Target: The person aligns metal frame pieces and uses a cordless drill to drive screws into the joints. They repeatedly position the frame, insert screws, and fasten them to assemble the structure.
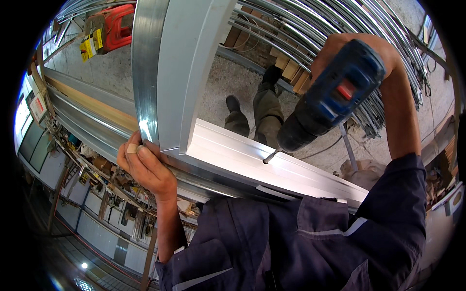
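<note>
In my right hand (387,54) is a dark blue cordless drill (323,104) with a red switch, fingers wrapped round it. Its drill bit (273,155) slants down to a dark hole in the white metal bar (228,145) of a frame. That bar meets a wide grey metal profile (180,72) at a corner, and a shiny metal strip (145,68) runs along the profile's outer side. At this corner my left hand (151,172) closes its fingers on the strip's edge; a plaster-like band (132,148) covers one finger.
Bundles of thin metal tubes (296,36) lie on wooden blocks (290,68) beyond the frame. A red tool (116,26) with a yellow label rests at upper left. Long metal profiles (92,114) extend leftward. My shoes (233,103) stand on the concrete floor (221,80).
</note>
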Demonstrator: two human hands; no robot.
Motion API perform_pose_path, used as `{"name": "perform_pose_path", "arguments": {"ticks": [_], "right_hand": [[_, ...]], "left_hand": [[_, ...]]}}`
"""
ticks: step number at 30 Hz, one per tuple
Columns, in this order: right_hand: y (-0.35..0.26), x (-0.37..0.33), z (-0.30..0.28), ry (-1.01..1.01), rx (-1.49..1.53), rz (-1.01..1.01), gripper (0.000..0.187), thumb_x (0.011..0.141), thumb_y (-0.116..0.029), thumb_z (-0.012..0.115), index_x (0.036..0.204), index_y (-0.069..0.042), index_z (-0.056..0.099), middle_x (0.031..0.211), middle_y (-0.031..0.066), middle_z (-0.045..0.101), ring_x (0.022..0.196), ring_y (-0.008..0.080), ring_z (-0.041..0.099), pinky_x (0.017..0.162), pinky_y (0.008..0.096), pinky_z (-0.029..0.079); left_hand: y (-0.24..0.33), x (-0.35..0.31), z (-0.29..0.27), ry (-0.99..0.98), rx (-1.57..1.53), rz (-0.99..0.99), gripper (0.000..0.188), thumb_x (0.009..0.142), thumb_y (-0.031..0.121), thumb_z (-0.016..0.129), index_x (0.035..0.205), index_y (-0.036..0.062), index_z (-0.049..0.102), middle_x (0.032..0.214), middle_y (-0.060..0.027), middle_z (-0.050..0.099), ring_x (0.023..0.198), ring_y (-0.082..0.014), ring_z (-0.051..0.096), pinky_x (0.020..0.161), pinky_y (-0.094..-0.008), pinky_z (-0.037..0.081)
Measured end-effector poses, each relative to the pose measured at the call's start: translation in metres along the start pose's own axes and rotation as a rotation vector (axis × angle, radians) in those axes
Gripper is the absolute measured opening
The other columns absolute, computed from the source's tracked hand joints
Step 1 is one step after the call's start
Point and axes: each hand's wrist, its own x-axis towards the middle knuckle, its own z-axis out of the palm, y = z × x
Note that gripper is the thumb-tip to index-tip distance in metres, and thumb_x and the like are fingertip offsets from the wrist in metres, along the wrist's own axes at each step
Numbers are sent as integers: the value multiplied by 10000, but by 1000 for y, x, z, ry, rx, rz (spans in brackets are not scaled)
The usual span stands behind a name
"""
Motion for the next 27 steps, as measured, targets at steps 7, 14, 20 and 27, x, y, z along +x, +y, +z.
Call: {"name": "perform_pose_path", "arguments": {"ticks": [7,14,20,27], "right_hand": [[8,9,-7,-146,-6,13,657,683,-356,849,1184,20,649,1080,221,680,891,328,712,794,422,567],[12,-4,-32,-129,100,-119,662,817,-377,771,1304,6,536,1151,236,655,1027,355,681,883,474,545],[-40,-128,-65,64,-729,210,603,769,-288,790,1279,-34,592,1152,149,682,1027,279,665,918,423,515],[-152,-81,13,985,14,724,632,786,-238,773,1335,-28,543,1111,168,684,707,165,590,699,293,480]], "left_hand": [[0,-5,1,14,-53,-56,387,1065,183,366,1257,-85,570,1225,-227,538,1206,-310,452,1027,-417,371],[0,4,-1,44,-66,-11,361,1044,185,413,1219,-70,599,1193,-188,565,1199,-297,462,1032,-403,378],[4,7,-1,96,-84,-17,299,1019,162,436,1075,-47,643,1110,-146,660,1138,-311,462,1005,-416,374],[-2,8,1,194,-105,20,162,960,167,567,1005,36,650,1047,-89,692,1028,-314,514,943,-411,399]]}}
